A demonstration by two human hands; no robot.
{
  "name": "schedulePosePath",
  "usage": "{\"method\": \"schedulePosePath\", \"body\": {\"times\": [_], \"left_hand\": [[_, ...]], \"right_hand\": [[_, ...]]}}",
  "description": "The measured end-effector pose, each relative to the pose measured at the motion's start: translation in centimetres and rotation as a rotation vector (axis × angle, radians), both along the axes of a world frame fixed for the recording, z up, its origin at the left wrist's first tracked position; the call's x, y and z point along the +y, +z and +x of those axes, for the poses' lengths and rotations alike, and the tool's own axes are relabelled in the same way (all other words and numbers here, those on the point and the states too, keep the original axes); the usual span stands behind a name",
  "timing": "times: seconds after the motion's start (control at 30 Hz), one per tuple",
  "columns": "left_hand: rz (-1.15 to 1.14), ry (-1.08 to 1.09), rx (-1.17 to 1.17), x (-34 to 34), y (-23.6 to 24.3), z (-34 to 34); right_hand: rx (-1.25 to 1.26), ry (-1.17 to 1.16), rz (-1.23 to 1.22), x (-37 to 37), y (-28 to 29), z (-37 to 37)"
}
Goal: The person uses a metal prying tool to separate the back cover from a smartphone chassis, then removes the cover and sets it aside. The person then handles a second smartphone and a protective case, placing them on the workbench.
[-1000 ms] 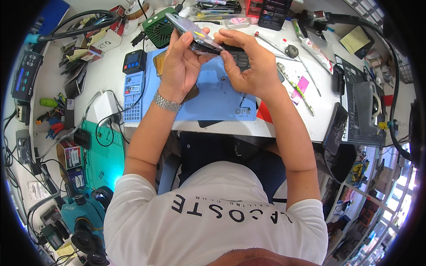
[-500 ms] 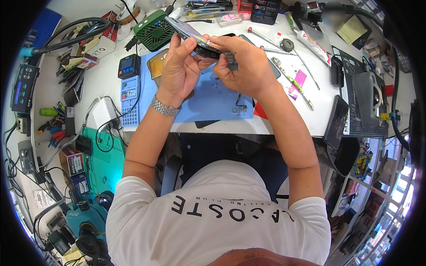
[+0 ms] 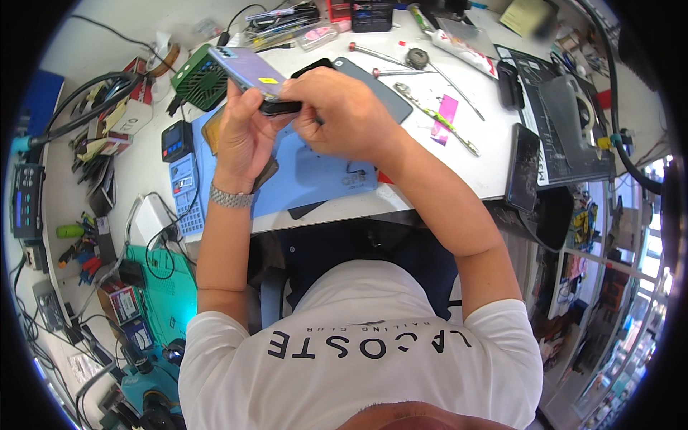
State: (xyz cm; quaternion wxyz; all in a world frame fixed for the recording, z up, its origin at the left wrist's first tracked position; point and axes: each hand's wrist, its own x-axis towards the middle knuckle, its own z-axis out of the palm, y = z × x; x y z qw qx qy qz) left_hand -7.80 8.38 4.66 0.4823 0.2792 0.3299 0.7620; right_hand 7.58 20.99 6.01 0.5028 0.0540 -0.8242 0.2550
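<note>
A smartphone (image 3: 249,70) with a shiny lilac back and a small yellow sticker is held up, tilted, above the blue work mat (image 3: 315,172). My left hand (image 3: 247,132) grips its lower left side, thumb along the edge. The fingers of my right hand (image 3: 340,111) are closed on the phone's near right end. A dark part shows under the lilac back between the hands; whether it is joined to it I cannot tell. Just past the phone's left side stands a green fan (image 3: 201,79).
Right of the hands lie a grey tablet-like panel (image 3: 390,100), screwdrivers (image 3: 376,52), a pink card (image 3: 444,118) and a green-patterned tool (image 3: 437,118). A dark phone (image 3: 524,166) rests near the right table edge. A teal mat (image 3: 168,287) and microscope (image 3: 150,387) are at lower left.
Both hands and the phone have moved left in the picture, and the phone's lilac back now faces more into view. The whole bench has shifted left as the head turned.
</note>
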Motion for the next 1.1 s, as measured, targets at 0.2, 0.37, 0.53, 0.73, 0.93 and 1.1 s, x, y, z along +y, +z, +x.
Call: {"method": "schedulePosePath", "body": {"times": [0.2,0.37,0.53,0.73,0.93,1.1], "left_hand": [[0.004,-0.016,-0.014,-0.1,-0.4,-0.3],[0.023,-0.062,-0.054,-0.1,-0.6,-0.7],[0.066,-0.072,-0.097,-0.2,-0.9,-1.0],[0.060,-0.028,-0.127,0.2,0.2,-0.4],[0.099,-0.112,-0.186,0.1,-0.1,-1.0],[0.101,-0.165,-0.231,0.2,0.1,-0.8]], "right_hand": [[0.089,0.028,-0.021,0.1,-0.9,-0.5],[0.100,0.041,-0.016,0.3,-0.8,-0.5],[0.028,0.024,-0.065,-0.3,-0.3,-0.4],[-0.069,0.000,-0.100,0.0,-0.2,-0.1],[-0.096,0.062,-0.058,0.6,-0.6,-0.2],[-0.019,0.013,0.015,0.6,-0.8,-0.4]]}}
